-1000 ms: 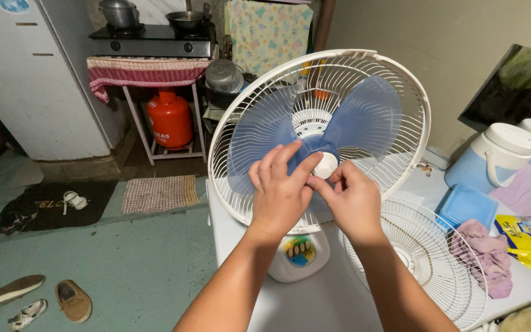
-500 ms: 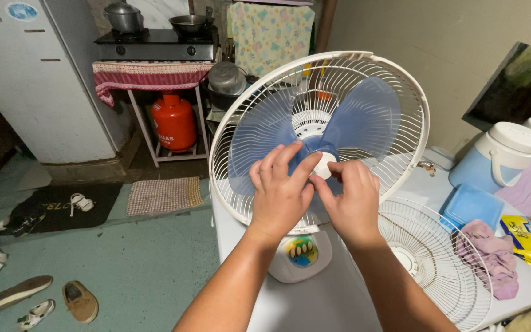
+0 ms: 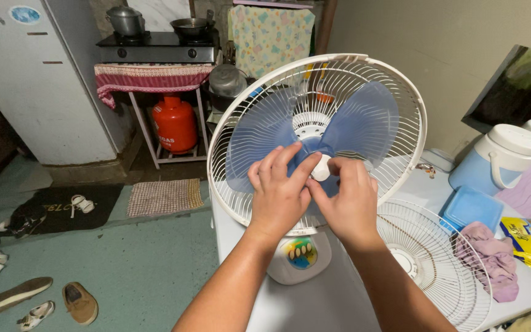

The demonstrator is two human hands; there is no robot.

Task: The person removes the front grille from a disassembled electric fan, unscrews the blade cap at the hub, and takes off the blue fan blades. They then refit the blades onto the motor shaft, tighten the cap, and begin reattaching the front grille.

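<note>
both hands (image 3: 314, 197) pinch the white blade cap (image 3: 321, 170) dead centre on the blue fan blade (image 3: 314, 132), left hand (image 3: 279, 193) bracing the hub, right hand (image 3: 350, 200) gripping the cap itself

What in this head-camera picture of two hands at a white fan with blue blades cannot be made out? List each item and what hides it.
- Small white cap at the blade hub: mostly covered by the left hand and right hand, so the grip is unclear.
- Lower translucent blue fan blades: behind both hands.
- Fan's white base: partly hidden by the forearms.
- Detached white wire grille: cut off by the bottom edge.
</note>
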